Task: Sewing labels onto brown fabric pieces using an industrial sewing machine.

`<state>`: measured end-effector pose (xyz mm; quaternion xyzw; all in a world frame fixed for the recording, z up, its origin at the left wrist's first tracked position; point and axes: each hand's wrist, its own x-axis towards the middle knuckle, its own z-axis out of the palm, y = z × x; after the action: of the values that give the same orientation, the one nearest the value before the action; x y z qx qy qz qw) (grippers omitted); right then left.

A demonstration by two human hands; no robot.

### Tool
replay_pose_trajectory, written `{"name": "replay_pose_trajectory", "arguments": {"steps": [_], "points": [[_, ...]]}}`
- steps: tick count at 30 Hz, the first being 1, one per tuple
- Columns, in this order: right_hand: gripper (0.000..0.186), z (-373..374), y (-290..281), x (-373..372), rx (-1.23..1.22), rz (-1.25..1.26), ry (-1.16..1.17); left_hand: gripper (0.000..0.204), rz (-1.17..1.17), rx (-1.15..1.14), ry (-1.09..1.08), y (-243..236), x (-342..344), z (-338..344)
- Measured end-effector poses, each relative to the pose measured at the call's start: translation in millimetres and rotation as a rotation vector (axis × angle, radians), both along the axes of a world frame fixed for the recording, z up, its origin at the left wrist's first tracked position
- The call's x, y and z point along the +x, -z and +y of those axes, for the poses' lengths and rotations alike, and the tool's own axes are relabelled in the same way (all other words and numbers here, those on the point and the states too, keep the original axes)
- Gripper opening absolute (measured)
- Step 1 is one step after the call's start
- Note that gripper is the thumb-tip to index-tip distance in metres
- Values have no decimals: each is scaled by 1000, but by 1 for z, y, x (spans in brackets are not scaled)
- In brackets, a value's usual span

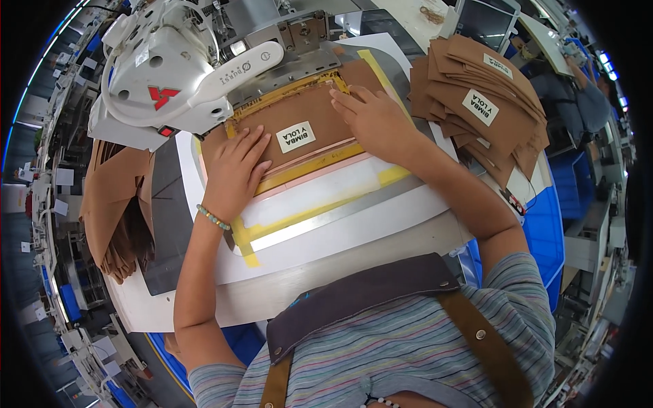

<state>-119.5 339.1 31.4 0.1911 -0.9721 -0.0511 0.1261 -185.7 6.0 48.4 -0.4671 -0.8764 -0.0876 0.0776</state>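
A brown fabric panel with a sewn-looking white label lies flat inside a yellow-edged template frame, beneath the head of a white industrial sewing machine. My left hand rests on the panel's left end, fingers stretched out over the fabric and the frame's edge. On the right end, my right hand presses down with its fingers extended, the tips near the frame's upper right corner. Neither hand grips anything. The machine's needle area is hidden from this view.
At the right lies a fanned stack of brown labelled panels; more brown pieces hang over the table's left side. Small thread snips lie near the right stack. Blue bins stand below the table. A dark screen is at the back.
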Motion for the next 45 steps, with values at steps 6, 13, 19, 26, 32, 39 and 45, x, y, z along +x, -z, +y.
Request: {"name": "replay_pose_trajectory", "arguments": {"steps": [6,13,19,26,32,39,45], "points": [[52,-3,-2,-11,0,3,-20,54,39,-78,-26,6,-4,5],[51,-9,-9,-20,26,-24,-43,55,45,-46,-69,7,0,5],[43,2,-13,-27,-150,-18,-134,55,69,-37,-55,9,-3,7],[33,5,-14,-37,-174,-33,-192,55,56,-30,-92,9,-1,4],[38,-3,-24,-41,-198,-152,-172,51,86,0,-77,10,-2,-2],[35,-20,-25,-47,-211,-139,-209,47,18,-3,-117,-5,-1,-3],[34,-35,-15,-57,-190,-82,-243,44,-135,96,-43,-7,6,6]]}}
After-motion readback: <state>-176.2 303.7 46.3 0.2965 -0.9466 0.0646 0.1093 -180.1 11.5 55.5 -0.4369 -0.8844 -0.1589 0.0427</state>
